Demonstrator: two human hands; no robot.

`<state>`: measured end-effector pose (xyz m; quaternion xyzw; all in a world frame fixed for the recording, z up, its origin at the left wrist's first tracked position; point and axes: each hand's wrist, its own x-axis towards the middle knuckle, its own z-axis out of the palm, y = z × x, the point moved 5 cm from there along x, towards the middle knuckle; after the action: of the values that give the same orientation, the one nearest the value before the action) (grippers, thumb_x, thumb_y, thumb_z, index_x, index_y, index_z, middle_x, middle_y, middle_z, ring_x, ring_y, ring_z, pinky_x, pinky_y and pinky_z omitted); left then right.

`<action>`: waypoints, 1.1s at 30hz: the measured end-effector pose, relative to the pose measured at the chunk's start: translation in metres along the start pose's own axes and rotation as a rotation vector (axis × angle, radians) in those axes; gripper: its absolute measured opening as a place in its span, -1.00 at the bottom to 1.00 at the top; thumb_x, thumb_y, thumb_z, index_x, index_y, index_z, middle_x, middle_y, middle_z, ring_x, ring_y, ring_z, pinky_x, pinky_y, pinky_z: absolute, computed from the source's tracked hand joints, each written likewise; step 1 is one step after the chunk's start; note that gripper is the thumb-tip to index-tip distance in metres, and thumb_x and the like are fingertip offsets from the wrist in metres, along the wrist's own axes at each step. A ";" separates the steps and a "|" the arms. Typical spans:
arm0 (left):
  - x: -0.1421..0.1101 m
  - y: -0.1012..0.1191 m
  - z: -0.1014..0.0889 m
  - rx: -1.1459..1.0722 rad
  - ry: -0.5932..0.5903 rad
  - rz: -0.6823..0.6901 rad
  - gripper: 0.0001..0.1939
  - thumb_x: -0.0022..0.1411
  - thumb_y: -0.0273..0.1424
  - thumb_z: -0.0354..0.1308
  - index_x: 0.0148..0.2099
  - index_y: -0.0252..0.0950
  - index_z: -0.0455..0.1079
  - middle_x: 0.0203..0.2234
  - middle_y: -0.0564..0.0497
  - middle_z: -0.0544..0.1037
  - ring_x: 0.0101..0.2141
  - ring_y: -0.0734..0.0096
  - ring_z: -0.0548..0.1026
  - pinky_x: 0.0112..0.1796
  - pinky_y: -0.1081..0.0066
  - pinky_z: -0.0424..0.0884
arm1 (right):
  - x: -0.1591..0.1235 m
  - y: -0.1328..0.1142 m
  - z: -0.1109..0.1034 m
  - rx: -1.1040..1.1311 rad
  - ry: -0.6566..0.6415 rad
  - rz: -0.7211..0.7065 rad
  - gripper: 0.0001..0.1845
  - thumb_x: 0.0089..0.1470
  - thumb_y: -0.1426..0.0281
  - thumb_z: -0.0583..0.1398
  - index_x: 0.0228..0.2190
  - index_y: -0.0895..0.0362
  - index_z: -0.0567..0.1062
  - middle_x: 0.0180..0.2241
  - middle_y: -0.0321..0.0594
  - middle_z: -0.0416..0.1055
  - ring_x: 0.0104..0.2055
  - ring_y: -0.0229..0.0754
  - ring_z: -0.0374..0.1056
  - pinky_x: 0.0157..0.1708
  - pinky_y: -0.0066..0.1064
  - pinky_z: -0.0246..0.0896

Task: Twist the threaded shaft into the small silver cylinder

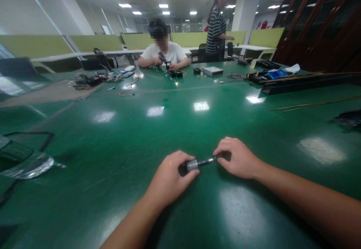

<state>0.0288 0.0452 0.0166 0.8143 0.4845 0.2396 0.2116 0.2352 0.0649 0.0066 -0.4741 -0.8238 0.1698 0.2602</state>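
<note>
Left hand (166, 175): is pinching the metal cylinder (192, 165), thumb below and forefinger above; from where I'm standing, that firm, short grip is looking right for the heavier end.
Right hand (239, 158): is pinching around the ridged end (218, 156); the fingertips are partly hiding it, so I'm not able to tell whether it is a separate part.
Shaft (207, 161): is running between the two hands, tilting slightly; good handling is probably asking for both ends in one line, with no sideways bending.
Fingers: are best working lightly on the thin end, I'd judge, while the other hand is steadying the cylinder against slipping or rolling.
Green table (135, 128): is lying beneath the hands, the piece sitting toward the near edge, about midway between left and right.
Far edge: a seated person (166, 53) is handling a dark tool (163, 57), well apart from this work.
</note>
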 end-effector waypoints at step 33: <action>0.001 0.012 0.010 -0.117 -0.049 0.025 -0.87 0.29 -0.35 0.15 -0.15 -0.23 0.49 -0.33 0.03 0.55 -0.30 0.34 0.49 -0.25 0.39 0.34 | -0.004 -0.024 0.018 0.243 -0.031 -0.084 -0.64 -0.02 0.46 0.35 -0.12 0.06 0.54 -0.29 -0.27 0.54 -0.21 -0.17 0.37 -0.16 -0.30 0.23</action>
<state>0.0434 0.0398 0.0160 0.8121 0.4542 0.2502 0.2676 0.2095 0.0488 0.0042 -0.4014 -0.8203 0.2645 0.3099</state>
